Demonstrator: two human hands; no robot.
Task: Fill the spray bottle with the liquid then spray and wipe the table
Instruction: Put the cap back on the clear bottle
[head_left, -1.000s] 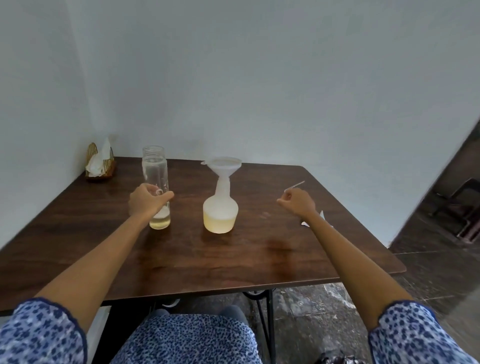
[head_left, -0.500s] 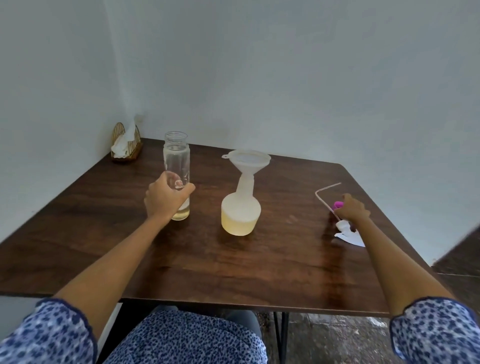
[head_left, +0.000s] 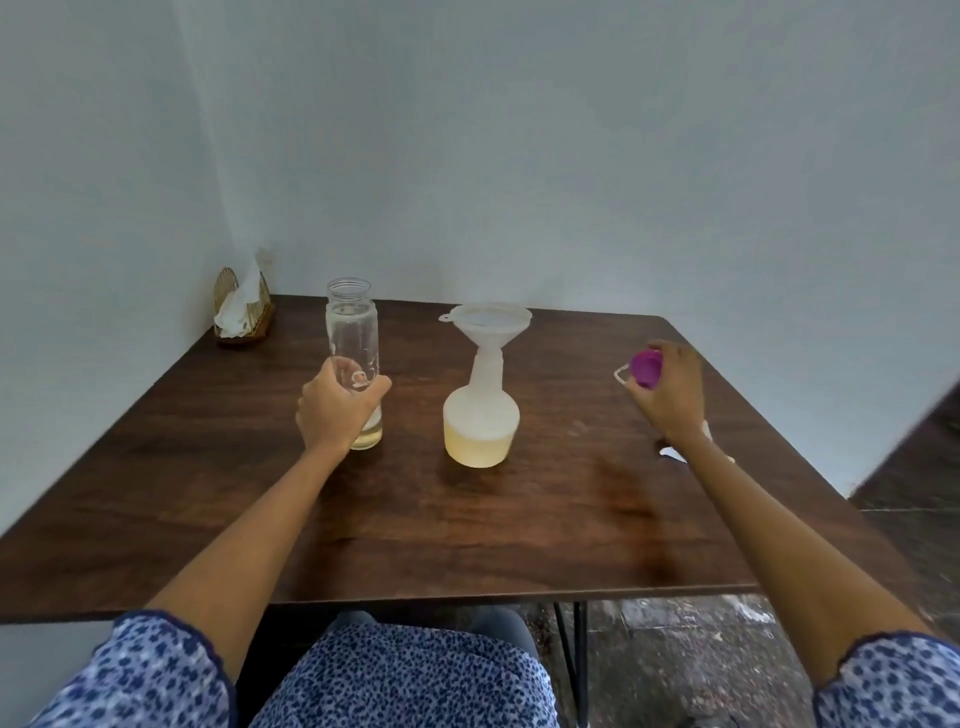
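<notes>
A white spray bottle body (head_left: 481, 426) stands mid-table with pale yellow liquid in its base and a white funnel (head_left: 490, 321) seated in its neck. Left of it stands a tall clear glass jar (head_left: 352, 332) with a little yellowish liquid at the bottom; my left hand (head_left: 337, 410) grips its lower part. My right hand (head_left: 670, 392) is raised above the table's right side and holds the spray head, whose purple cap (head_left: 645, 366) and clear tube show by my fingers.
The dark wooden table (head_left: 467, 530) sits in a corner of pale walls. A woven holder with white napkins (head_left: 243, 309) stands at the back left. A white scrap (head_left: 672, 454) lies under my right wrist. Dark floor lies to the right.
My right hand has picked up the spray head from the table's right side and lifted it. My left hand stays on the jar.
</notes>
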